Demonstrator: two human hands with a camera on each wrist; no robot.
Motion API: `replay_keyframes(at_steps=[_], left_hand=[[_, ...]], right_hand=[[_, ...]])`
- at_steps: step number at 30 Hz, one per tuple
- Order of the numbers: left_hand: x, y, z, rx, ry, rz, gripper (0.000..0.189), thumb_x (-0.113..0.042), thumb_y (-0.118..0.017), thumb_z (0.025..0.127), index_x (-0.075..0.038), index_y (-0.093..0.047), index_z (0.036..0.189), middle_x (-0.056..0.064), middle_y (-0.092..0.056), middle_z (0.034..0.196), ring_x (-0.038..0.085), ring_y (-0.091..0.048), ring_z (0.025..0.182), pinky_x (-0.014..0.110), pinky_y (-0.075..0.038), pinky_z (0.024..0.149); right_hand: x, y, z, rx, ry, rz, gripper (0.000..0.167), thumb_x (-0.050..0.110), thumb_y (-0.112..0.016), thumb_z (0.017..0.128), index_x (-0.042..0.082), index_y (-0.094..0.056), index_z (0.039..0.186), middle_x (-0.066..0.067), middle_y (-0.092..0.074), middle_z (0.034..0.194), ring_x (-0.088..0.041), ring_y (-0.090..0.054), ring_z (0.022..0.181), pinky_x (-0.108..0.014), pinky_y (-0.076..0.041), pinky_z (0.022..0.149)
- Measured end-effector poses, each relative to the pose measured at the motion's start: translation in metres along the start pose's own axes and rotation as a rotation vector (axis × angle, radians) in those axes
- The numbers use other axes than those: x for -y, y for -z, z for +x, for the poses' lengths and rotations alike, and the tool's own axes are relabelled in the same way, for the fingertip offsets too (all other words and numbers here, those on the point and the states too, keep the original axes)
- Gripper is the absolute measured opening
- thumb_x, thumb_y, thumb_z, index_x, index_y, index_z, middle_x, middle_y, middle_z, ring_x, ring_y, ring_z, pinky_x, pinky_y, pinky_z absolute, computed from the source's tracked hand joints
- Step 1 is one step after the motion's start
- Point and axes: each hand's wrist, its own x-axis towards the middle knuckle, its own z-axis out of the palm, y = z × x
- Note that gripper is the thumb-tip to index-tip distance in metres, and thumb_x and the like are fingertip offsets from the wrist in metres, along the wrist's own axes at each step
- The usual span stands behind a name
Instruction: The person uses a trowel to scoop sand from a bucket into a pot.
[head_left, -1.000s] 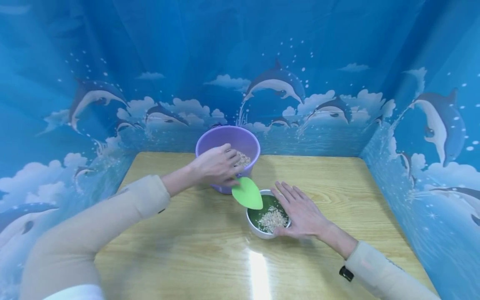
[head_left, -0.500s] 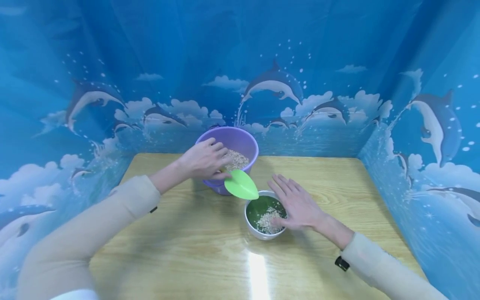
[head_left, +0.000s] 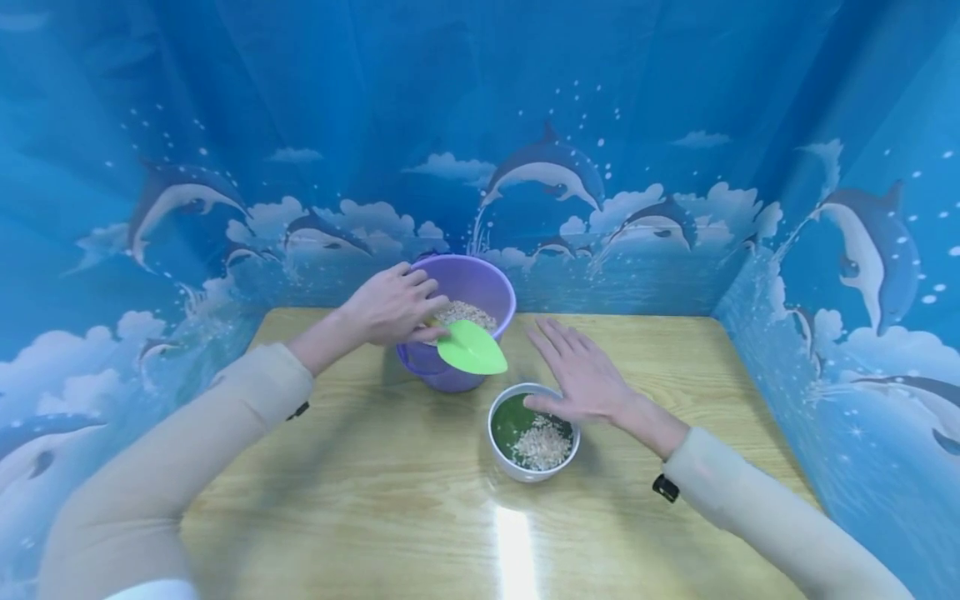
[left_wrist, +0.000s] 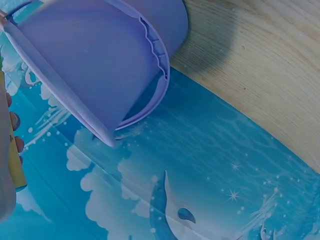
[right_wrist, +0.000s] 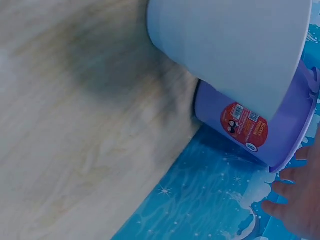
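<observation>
- Gripping the yellow handle of a bright green, leaf-shaped scoop [head_left: 471, 348], the person's left hand [head_left: 393, 307] is over the left side of a round purple bucket [head_left: 483, 287] with a flared rim.
- The scoop lies across the bucket's near rim in the head view, its pointed tip towards the bowl.
- Pale, flaky grain [head_left: 467, 315] lies inside the bucket.
- A round white bowl with a green inside [head_left: 512, 421] stands on the pale wooden table [head_left: 360, 508], nearer the person and to the right; it holds a pale heap of grain [head_left: 543, 444].
- Fingers extended and grasping nothing, the right hand [head_left: 585, 375] is over the bowl's far right edge; whether it touches cannot be told.
- A red label [right_wrist: 245, 126] marks the bucket.
</observation>
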Motion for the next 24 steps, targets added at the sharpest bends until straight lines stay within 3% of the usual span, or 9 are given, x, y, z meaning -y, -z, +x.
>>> replay_keyframes(at_steps=[2, 6, 12, 18, 20, 24], left_hand=[[0.003, -0.002, 0.000, 0.000, 0.016, -0.005, 0.049, -0.061, -0.051, 0.105, -0.015, -0.065, 0.114, 0.007, -0.069, 0.098, 0.027, -0.063, 0.094, 0.042, -0.053, 0.084], [0.011, -0.007, 0.000, -0.009, 0.045, -0.024, 0.045, -0.059, -0.053, 0.105, -0.015, -0.063, 0.104, 0.006, -0.067, 0.093, 0.025, -0.063, 0.088, 0.040, -0.050, 0.079], [0.021, -0.013, 0.002, 0.029, 0.093, -0.035, 0.046, -0.060, -0.051, 0.106, -0.015, -0.060, 0.101, 0.005, -0.066, 0.092, 0.026, -0.064, 0.088, 0.042, -0.052, 0.081], [0.029, -0.017, 0.005, 0.059, 0.114, -0.048, 0.047, -0.060, -0.050, 0.106, -0.014, -0.061, 0.104, 0.008, -0.068, 0.096, 0.029, -0.066, 0.093, 0.046, -0.055, 0.088], [0.031, -0.019, 0.006, 0.059, 0.121, -0.053, 0.047, -0.059, -0.050, 0.106, -0.014, -0.062, 0.105, 0.008, -0.069, 0.097, 0.029, -0.067, 0.095, 0.047, -0.056, 0.090], [0.036, -0.023, 0.007, 0.060, 0.141, -0.071, 0.047, -0.059, -0.052, 0.106, -0.013, -0.061, 0.105, 0.010, -0.070, 0.098, 0.030, -0.067, 0.095, 0.048, -0.056, 0.092]], right_hand=[[-0.002, 0.001, 0.007, -0.010, 0.004, -0.001, 0.109, 0.084, -0.044, 0.094, 0.006, -0.023, 0.167, -0.023, -0.021, 0.175, -0.043, -0.026, 0.162, -0.062, -0.027, 0.129], [-0.004, 0.003, 0.020, -0.009, -0.009, 0.010, 0.108, 0.080, -0.050, 0.093, 0.008, -0.021, 0.168, -0.023, -0.020, 0.175, -0.042, -0.023, 0.163, -0.061, -0.023, 0.130], [-0.009, 0.006, 0.040, 0.010, -0.020, -0.016, 0.114, 0.092, -0.031, 0.092, 0.009, -0.020, 0.168, -0.022, -0.020, 0.175, -0.043, -0.023, 0.163, -0.061, -0.024, 0.130], [-0.015, 0.003, 0.055, 0.020, -0.041, -0.046, 0.110, 0.080, -0.052, 0.092, 0.010, -0.016, 0.169, -0.020, -0.015, 0.177, -0.042, -0.023, 0.163, -0.061, -0.023, 0.131], [-0.018, 0.001, 0.060, 0.016, -0.043, -0.063, 0.110, 0.079, -0.052, 0.092, 0.010, -0.016, 0.169, -0.021, -0.017, 0.176, -0.043, -0.024, 0.163, -0.061, -0.023, 0.131], [-0.024, -0.001, 0.068, 0.005, -0.045, -0.096, 0.115, 0.093, -0.029, 0.091, 0.010, -0.015, 0.169, -0.023, -0.021, 0.175, -0.043, -0.027, 0.161, -0.062, -0.026, 0.129]])
